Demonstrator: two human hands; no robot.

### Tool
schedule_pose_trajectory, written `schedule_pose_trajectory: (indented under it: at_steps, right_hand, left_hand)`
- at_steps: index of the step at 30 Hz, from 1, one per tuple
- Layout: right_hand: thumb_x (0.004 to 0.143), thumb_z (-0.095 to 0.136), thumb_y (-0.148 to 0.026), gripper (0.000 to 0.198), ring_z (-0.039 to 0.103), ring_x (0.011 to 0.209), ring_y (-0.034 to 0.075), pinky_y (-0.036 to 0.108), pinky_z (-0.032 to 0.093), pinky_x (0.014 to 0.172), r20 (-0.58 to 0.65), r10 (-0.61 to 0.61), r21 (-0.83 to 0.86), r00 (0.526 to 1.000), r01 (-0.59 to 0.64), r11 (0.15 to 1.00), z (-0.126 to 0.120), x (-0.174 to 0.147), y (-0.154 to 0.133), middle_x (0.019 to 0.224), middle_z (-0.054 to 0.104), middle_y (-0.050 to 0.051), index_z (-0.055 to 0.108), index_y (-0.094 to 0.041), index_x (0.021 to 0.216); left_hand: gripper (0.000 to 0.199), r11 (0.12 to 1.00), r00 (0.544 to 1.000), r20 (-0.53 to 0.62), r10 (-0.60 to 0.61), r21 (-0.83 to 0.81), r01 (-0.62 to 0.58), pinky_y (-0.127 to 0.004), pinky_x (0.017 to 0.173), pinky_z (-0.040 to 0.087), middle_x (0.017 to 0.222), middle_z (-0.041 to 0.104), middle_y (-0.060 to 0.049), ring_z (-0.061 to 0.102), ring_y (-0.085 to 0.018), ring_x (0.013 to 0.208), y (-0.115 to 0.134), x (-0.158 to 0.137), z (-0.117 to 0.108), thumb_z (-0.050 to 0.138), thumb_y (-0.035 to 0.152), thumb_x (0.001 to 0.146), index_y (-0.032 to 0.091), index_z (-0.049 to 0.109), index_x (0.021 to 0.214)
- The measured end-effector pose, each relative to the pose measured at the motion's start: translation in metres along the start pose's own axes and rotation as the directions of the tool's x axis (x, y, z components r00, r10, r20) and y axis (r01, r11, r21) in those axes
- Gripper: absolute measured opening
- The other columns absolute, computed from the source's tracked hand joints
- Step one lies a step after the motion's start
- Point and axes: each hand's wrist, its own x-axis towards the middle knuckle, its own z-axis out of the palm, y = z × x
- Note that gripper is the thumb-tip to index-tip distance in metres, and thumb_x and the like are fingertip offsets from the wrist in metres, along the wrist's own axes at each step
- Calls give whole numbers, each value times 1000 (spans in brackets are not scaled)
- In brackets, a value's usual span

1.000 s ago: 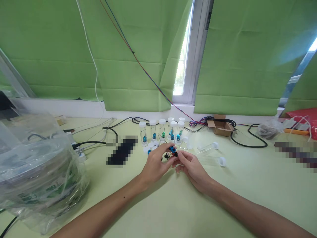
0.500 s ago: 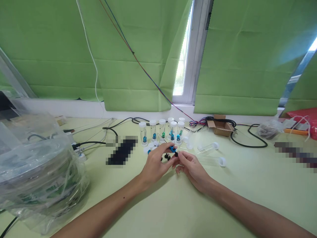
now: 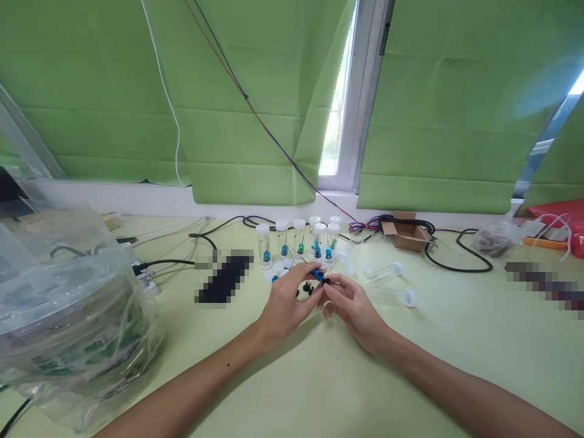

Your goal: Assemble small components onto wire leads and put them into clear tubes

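My left hand (image 3: pixel 287 299) pinches a small blue plastic part (image 3: pixel 318 274) between thumb and fingers. Against its lower right end, my right hand (image 3: pixel 350 304) grips a small round black piece (image 3: pixel 325 281). The fingertips of both hands meet and hide where the two pieces join. Beneath my left fingers, several small black parts (image 3: pixel 308 288) lie on the yellow table. Just behind my hands stand several clear tubes (image 3: pixel 300 239) with white caps, holding blue or green parts with thin metal pieces.
Two clear tubes with white caps, one capped tube (image 3: pixel 385 272) and another nearer cap (image 3: pixel 409 297), lie to the right. An open cardboard box (image 3: pixel 407 234) and black cable (image 3: pixel 460 267) are behind. Plastic-wrapped reels (image 3: pixel 77 328) fill the left side.
My right fingers have shifted slightly around the black piece, the index finger now curling over its top. My left hand and the blue part stay almost still.
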Motion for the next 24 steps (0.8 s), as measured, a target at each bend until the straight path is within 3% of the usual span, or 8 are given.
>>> schedule_pose_trajectory:
  at_steps: [5, 17, 24]
  right_hand:
    - [83, 69, -42, 24, 57, 74, 14, 26, 43, 60, 30, -2, 3, 1000, 1, 1000, -1, 0, 1, 83, 63, 3, 63, -19, 88]
    - [82, 57, -62, 51, 58, 67, 16, 26, 41, 52, -27, 38, -68, 999, -40, 997, 1, 2, 1, 76, 62, 7, 70, -13, 83]
    - [79, 72, -42, 29, 59, 70, 15, 26, 44, 56, -34, -31, -45, 999, 29, 999, 0, 0, 1, 80, 62, 1, 61, -21, 95]
  left_hand:
    - [34, 1000, 1000, 22, -9, 0, 9, -28, 82, 57, 107, 68, -4, 68, -15, 90, -2, -1, 0, 64, 16, 83, 22, 56, 116]
    - [33, 1000, 1000, 15, -3, 2, 3, -30, 83, 58, 104, 68, -4, 67, -15, 89, -1, 0, 1, 66, 17, 83, 21, 56, 114]
    - [31, 1000, 1000, 12, 8, -3, -8, -30, 83, 58, 107, 68, -5, 68, -16, 91, -3, 0, 1, 63, 18, 85, 21, 56, 115]
